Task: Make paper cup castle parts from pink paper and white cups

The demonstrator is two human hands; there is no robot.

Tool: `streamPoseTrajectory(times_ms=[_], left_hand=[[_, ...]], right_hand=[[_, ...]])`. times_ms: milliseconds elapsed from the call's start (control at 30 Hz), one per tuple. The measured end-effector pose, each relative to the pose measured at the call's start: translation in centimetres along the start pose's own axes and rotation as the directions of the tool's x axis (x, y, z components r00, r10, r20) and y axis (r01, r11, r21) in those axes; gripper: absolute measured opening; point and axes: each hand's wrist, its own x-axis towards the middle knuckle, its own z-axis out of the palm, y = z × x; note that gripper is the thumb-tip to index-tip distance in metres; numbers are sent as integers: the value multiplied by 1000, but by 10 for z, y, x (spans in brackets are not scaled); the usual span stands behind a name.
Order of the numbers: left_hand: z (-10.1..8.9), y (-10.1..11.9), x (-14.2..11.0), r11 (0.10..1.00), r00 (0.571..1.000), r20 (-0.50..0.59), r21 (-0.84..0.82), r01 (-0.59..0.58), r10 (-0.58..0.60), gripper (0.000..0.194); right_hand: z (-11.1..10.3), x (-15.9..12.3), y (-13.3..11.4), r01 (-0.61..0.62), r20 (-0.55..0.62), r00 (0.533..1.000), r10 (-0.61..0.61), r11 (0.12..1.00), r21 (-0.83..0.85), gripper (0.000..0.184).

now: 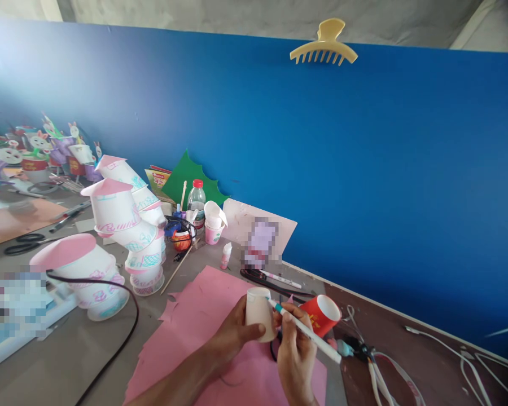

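Observation:
My left hand (236,328) is closed around a plain white paper cup (259,322), its thumb lying across the front. The cup stands bottom-up over a pink paper sheet (214,287), and a faint teal line shows near its upper edge. In my right hand (295,349) is a white marker (315,337) with a teal band, its tip at the cup's upper right side. Just behind that hand, a red paper cup (324,314) lies tilted with its white mouth facing right.
Stacked decorated cups (146,242) stand at left, near black scissors (25,243) and a black cable (131,332). A glue bottle (226,255), a phone (260,242) and a capped pen (281,279) lie farther back. White cables (452,352) lie right. A blue partition (364,169) rises behind.

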Motion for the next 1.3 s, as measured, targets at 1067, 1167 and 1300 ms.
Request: streamPoseTrajectory(times_ms=[1067, 1167, 1300], left_hand=[[-2, -2, 1, 1000, 1000, -10, -20, -13, 13, 62], [-4, -5, 3, 1000, 1000, -13, -20, -14, 13, 65], [-7, -8, 5, 1000, 1000, -14, -24, -14, 13, 66]], right_hand=[[-3, -7, -3, 85, 63, 995, -82, 995, -43, 24], [-2, -7, -3, 106, 82, 991, -103, 993, -42, 23], [-2, -7, 1, 140, 98, 986, -135, 989, -45, 21]])
